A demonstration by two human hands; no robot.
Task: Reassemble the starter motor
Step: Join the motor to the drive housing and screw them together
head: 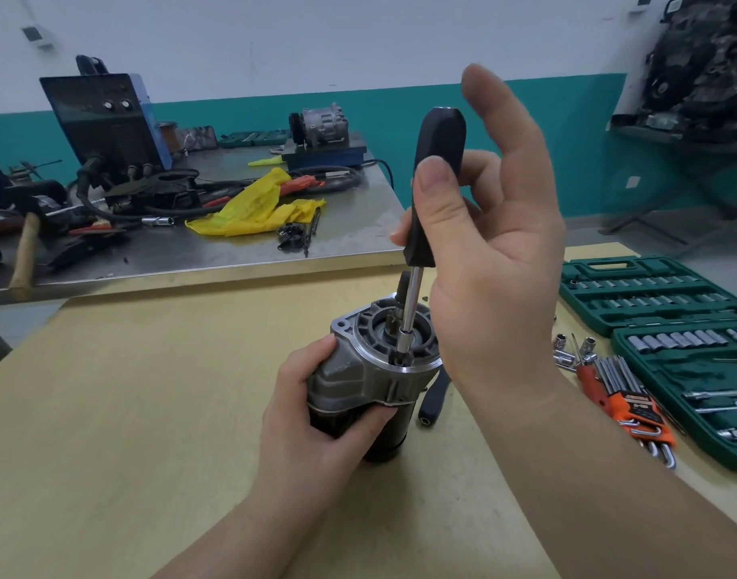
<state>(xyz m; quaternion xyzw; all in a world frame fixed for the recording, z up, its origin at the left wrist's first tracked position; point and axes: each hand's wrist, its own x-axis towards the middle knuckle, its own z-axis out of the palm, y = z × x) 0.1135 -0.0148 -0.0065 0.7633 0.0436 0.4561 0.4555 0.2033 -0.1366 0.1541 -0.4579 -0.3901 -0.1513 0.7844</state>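
The starter motor [371, 369] stands upright on the wooden table [129, 411], grey nose housing on top, black body below. My left hand [316, 403] grips its side and keeps it steady. A nut driver with a black handle [438, 177] and a chrome shaft [412, 302] stands nearly upright, its socket tip down in the housing's front face. My right hand [492, 244] pinches the handle between thumb and fingers, while the index finger sticks up free.
An open green socket set case [667, 311] lies at the right, with loose sockets and an orange hex key holder [634, 407] beside it. Another black handle [433, 399] lies behind the motor. The steel bench [191, 248] beyond holds a welder, yellow bag and tools.
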